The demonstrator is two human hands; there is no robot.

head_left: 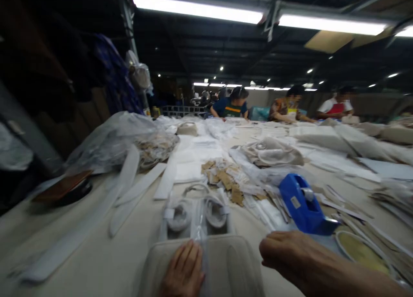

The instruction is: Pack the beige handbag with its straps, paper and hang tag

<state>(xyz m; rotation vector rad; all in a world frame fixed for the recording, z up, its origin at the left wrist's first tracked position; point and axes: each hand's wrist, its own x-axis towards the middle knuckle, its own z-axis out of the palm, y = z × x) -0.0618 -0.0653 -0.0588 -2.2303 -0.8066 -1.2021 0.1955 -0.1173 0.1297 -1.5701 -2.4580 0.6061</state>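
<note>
My left hand (184,271) lies flat on a beige padded piece (237,267) at the bottom centre, its fingers stretched out. A clear plastic strip (202,239) runs down the middle of that piece, beside the fingers. Just beyond sit two rolled light straps (215,213) side by side, with a thin handle loop (196,188) above them. My right hand (277,247) is raised to the right of the padded piece, fingers curled in; what they hold, if anything, is hidden. A blue tape dispenser (303,204) stands just past it.
Brown scraps (226,176), white strips (142,185) and clear plastic bags (109,138) lie across the table (80,254). A round container (364,252) is at the right. Several people work along the far side. A brown board (64,186) rests on a dark round object at the left.
</note>
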